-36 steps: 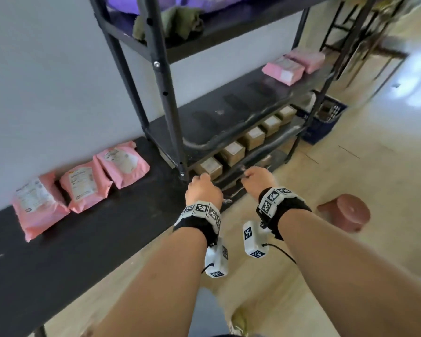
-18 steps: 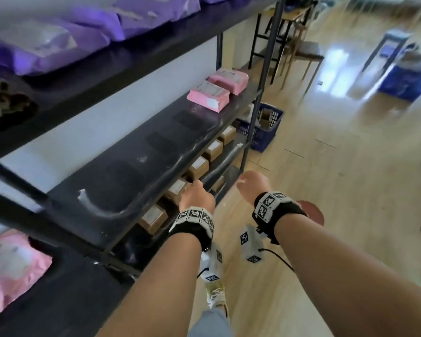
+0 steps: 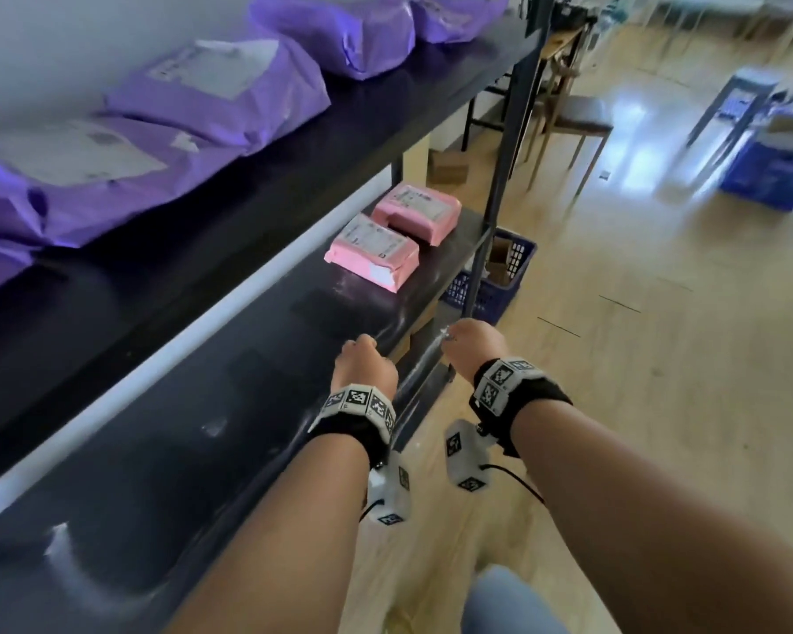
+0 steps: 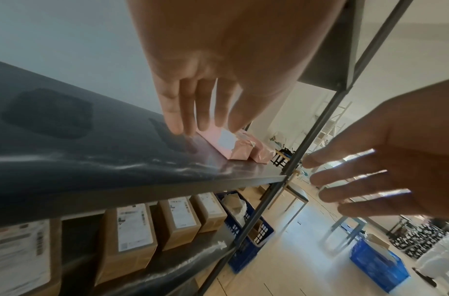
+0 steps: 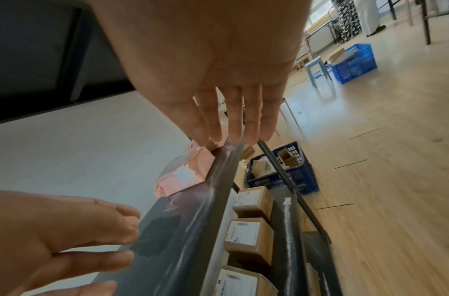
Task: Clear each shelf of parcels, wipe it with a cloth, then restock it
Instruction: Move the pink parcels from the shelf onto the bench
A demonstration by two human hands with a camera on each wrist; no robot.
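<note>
Both hands out in front, empty, fingers straight and loosely spread in the wrist views. Left hand point(image 3: 364, 366) over the front part of the middle shelf point(image 3: 230, 404); right hand point(image 3: 474, 345) just past its front edge, over the floor. Neither grip holds anything.

Two pink parcels point(image 3: 392, 237) lie side by side at the far end of the middle shelf, near the dark upright post point(image 3: 500, 176); well ahead of both hands. The shelf between hands and parcels is bare dark surface with pale streaks and darker rectangular patches.

Top shelf carries purple parcels point(image 3: 216, 89) in a row. Below the middle shelf, brown boxes point(image 4: 177, 218) with white labels stand in a line. Blue crate point(image 3: 500, 276) on the wooden floor just beyond the shelf end.

Against one second ago: the three pink parcels on the low black counter have dropped out of the head view, and the two shelf parcels sit much closer and nearer centre. Half a second ago they lay further up the picture. Hands have kept the same forward, side-by-side placing throughout.
</note>
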